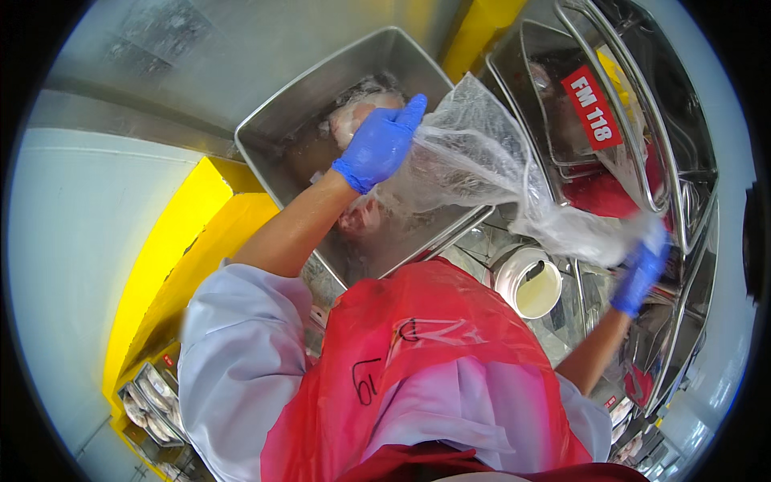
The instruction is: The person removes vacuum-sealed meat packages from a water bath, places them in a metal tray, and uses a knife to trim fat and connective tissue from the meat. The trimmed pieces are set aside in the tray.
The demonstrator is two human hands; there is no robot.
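Over the rectangular steel tub (313, 96), the blue-gloved left hand (377, 149) grips clear plastic film (482, 157); right of the tub, the blurred blue-gloved right hand (645, 263) clutches its end. Pink meat (359, 218) lies inside the tub, apparently unwrapped; the film isn't yet released.

Yellow barrier (173, 265) beside a pale wall (72, 233), open white bucket (507, 277) right of centre

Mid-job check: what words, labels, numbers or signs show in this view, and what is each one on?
Red rectangular label, upper right, on the metal container unit: bold white characters, legible but not copied here.
Red apron: dark handwritten marks, likewise not copied.
Small red tags, lower left and lower right: too small to read.
Clear plastic sheet at the left hand: none visible.
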